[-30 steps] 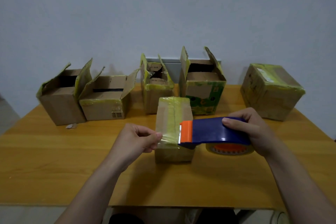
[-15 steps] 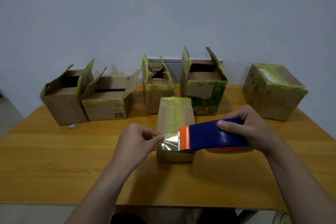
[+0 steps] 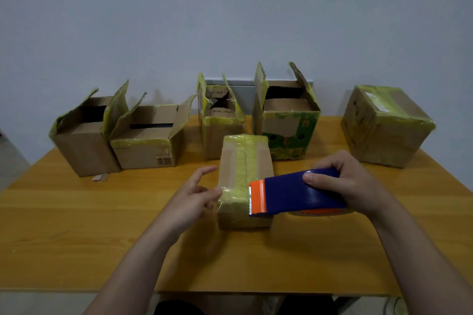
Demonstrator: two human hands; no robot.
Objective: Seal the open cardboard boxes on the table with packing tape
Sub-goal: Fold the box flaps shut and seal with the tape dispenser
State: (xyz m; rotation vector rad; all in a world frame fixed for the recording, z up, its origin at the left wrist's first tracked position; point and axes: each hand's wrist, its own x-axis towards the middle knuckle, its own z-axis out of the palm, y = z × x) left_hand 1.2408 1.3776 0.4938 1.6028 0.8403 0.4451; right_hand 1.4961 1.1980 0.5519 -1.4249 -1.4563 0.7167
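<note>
A small closed cardboard box (image 3: pixel 244 161) with yellowish tape along its top seam stands at the middle of the wooden table (image 3: pixel 76 238). My right hand (image 3: pixel 350 184) grips a blue tape dispenser (image 3: pixel 299 192) with an orange blade end, held over the box's near right corner. A short strip of clear tape (image 3: pixel 234 193) runs from the blade across the box's top to its left edge. My left hand (image 3: pixel 193 195) has its index finger straight and its thumb tip on the tape end at that edge.
Several open boxes with raised flaps stand in a row behind: two at the left (image 3: pixel 84 140) (image 3: pixel 146 146), a narrow one (image 3: pixel 220 133) and a green-printed one (image 3: pixel 286 135). A taped-up box (image 3: pixel 384 130) sits far right. A paper scrap (image 3: pixel 99 177) lies near the left boxes.
My left hand drew the tape out leftward, then loosened from a pinch to spread fingers with the thumb at the box's left edge. The dispenser dropped closer to the box top.
</note>
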